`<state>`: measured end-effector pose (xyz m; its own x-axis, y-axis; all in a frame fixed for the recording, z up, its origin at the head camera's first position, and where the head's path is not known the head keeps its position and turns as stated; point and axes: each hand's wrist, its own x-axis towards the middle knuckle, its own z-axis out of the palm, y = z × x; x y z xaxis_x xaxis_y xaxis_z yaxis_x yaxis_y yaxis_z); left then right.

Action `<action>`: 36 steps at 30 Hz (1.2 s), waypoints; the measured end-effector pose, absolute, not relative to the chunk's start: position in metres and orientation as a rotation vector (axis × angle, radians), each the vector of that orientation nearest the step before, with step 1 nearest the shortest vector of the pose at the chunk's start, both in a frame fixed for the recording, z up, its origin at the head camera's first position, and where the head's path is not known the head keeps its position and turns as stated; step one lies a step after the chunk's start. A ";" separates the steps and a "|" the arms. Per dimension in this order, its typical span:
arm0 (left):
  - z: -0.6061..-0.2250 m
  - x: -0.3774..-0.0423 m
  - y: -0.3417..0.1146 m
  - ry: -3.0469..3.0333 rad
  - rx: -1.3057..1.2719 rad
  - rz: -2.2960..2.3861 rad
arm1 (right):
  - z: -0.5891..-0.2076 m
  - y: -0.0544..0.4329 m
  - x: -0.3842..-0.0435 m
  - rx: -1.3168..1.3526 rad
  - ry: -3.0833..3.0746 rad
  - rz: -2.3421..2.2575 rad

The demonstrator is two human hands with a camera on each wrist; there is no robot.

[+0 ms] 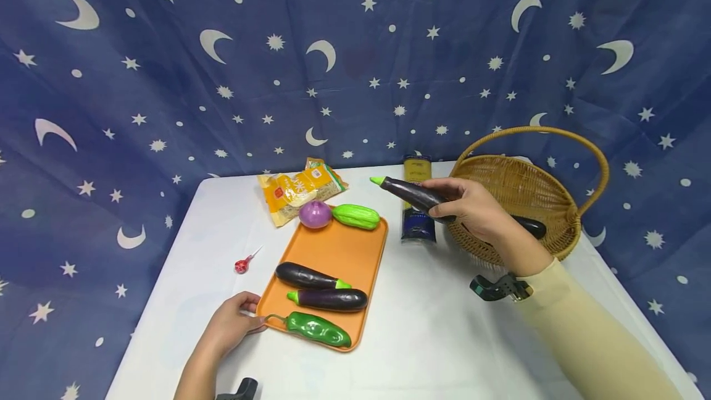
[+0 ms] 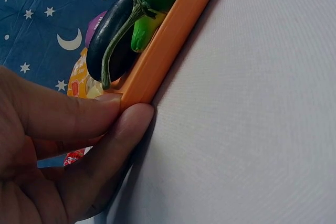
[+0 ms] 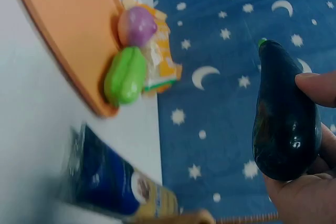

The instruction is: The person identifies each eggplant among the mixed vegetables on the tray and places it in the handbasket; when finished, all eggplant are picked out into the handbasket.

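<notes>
Beige sleeve (image 1: 591,326) foremost; right hand (image 1: 474,208), fingers curled, grips an eggplant (image 1: 408,193) between orange tray (image 1: 333,245) and wicker basket (image 1: 491,175).
Left hand (image 1: 229,325) pinches the tray's corner between thumb and finger. Status, as judged: partway. Two eggplants (image 1: 336,300) lie on the tray; the gripped one is not yet set down; another eggplant (image 1: 531,227) lies inside the basket.

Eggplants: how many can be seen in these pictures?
4. The farther eggplant and nearer eggplant lie on the orange tray, the right hand holds a third eggplant, and what looks like a fourth eggplant lies partly hidden in the wicker basket; more may hide there.
</notes>
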<state>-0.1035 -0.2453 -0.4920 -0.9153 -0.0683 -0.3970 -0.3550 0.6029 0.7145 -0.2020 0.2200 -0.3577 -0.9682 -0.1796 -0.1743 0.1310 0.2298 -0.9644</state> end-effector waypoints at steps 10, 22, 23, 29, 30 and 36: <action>-0.492 -0.099 -0.248 2.464 -0.382 1.249 | -0.354 0.270 -0.193 0.017 2.372 -1.760; -0.490 -0.099 -0.245 2.444 -0.406 1.281 | -0.367 0.337 -0.182 0.204 2.487 -1.538; -0.490 -0.099 -0.245 2.443 -0.406 1.280 | -0.368 0.340 -0.181 0.203 2.491 -1.528; -0.489 -0.101 -0.243 2.451 -0.396 1.263 | -0.376 0.354 -0.177 0.238 2.520 -1.454; -0.489 -0.101 -0.243 2.451 -0.395 1.265 | -0.377 0.355 -0.176 0.248 2.536 -1.421; -0.490 -0.103 -0.241 2.441 -0.392 1.274 | -0.384 0.362 -0.175 0.274 2.611 -1.263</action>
